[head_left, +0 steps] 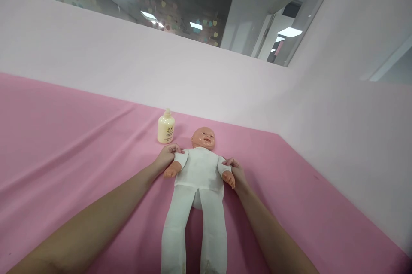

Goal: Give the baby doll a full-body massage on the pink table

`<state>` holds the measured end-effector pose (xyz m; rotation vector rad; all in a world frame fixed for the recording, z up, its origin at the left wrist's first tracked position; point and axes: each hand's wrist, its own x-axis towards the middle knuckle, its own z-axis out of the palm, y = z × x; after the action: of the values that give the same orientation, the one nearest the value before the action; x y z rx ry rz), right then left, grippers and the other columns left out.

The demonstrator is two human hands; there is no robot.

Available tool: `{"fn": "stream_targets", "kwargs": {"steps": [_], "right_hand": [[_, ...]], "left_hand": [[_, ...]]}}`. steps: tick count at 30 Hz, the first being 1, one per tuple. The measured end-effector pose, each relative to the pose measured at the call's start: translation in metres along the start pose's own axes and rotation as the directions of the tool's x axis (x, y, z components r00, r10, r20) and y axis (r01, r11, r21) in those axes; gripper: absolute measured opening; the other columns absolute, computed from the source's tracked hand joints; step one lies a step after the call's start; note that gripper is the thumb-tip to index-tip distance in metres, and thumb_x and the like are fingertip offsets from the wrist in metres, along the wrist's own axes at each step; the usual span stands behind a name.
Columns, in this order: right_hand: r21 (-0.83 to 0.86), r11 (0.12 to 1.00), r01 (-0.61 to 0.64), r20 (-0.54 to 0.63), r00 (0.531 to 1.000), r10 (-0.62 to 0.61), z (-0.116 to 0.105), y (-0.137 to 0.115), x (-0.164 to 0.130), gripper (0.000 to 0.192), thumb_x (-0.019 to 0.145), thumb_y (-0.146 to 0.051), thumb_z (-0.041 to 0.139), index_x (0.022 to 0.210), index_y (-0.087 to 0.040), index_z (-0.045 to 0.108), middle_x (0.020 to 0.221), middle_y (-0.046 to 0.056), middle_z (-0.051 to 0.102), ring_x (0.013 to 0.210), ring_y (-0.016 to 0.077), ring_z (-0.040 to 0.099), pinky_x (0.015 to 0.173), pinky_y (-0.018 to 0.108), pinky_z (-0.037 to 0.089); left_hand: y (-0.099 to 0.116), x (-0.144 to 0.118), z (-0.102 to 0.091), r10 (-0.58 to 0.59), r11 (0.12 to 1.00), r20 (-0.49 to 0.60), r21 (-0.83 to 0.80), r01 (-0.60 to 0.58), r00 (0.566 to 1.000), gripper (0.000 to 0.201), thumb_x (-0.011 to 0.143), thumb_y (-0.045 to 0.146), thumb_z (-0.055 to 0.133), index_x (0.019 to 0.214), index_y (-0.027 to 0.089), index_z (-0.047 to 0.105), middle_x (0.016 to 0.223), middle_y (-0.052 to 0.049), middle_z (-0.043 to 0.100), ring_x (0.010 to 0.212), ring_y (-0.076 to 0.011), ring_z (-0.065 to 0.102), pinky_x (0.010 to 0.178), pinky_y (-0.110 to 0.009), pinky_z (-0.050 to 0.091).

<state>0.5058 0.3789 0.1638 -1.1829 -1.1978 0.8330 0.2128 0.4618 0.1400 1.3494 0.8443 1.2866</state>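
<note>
A baby doll (202, 168) with a white cloth body lies on its back, head toward the wall and legs toward me. Its head, hands and forearms are hard, skin-toned plastic. My left hand (168, 153) is closed on the doll's arm at the left of the picture, fingers on the white upper part. My right hand (236, 168) grips the doll's other arm, fingertips over the white cloth just above the plastic hand. Both doll arms are bent down beside the torso. The doll's feet lie beyond the lower edge of the picture.
A cream pump bottle (165, 129) with dark print stands upright left of the doll's head, close to my left hand. Pink cloth (80, 145), slightly wrinkled, covers the surface. A white wall (128, 59) with a window above runs along the back and right.
</note>
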Motion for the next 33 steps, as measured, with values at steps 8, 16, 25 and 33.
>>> {"fn": "stream_targets", "kwargs": {"steps": [8,16,25,33], "right_hand": [[0.057,0.998,-0.028,-0.039,0.999,0.03,0.004,-0.007,-0.008,0.034,0.074,-0.035,0.058,0.106,-0.027,0.065,0.115,0.002,0.072,0.112,0.0251,0.063,0.097,0.04,0.05],[-0.158,0.984,0.08,-0.144,0.984,-0.104,0.003,-0.01,-0.01,0.051,0.082,-0.045,0.059,0.128,-0.025,0.051,0.131,0.009,0.063,0.116,0.0261,0.061,0.098,0.044,0.05],[-0.256,0.967,-0.009,-0.106,0.994,-0.019,0.0,-0.002,-0.005,0.051,0.081,-0.044,0.057,0.129,-0.028,0.061,0.135,0.005,0.063,0.117,0.0256,0.062,0.102,0.045,0.049],[-0.293,0.955,-0.047,-0.103,0.995,0.017,0.0,-0.008,-0.007,0.047,0.083,-0.039,0.053,0.126,-0.025,0.064,0.133,0.005,0.065,0.127,0.0279,0.057,0.109,0.046,0.042]], "left_hand": [[0.005,-0.003,0.0,0.039,0.999,0.076,-0.003,-0.039,0.996,0.047,0.07,0.026,0.066,0.116,0.019,0.059,0.113,-0.009,0.071,0.103,-0.0266,0.066,0.088,-0.041,0.052],[0.019,-0.014,0.006,0.17,0.932,-0.032,0.33,-0.15,0.985,0.069,0.083,0.029,0.059,0.147,0.026,0.033,0.142,-0.011,0.054,0.11,-0.0235,0.062,0.093,-0.04,0.05],[0.011,-0.011,0.002,0.224,0.827,-0.004,0.53,-0.188,0.975,0.046,0.088,0.034,0.051,0.132,0.023,0.056,0.138,-0.01,0.055,0.126,-0.0265,0.054,0.103,-0.04,0.046],[0.009,-0.011,-0.001,0.137,0.784,0.063,0.604,-0.147,0.989,0.052,0.089,0.037,0.049,0.138,0.02,0.056,0.139,-0.011,0.059,0.129,-0.0295,0.053,0.111,-0.045,0.039]]}}
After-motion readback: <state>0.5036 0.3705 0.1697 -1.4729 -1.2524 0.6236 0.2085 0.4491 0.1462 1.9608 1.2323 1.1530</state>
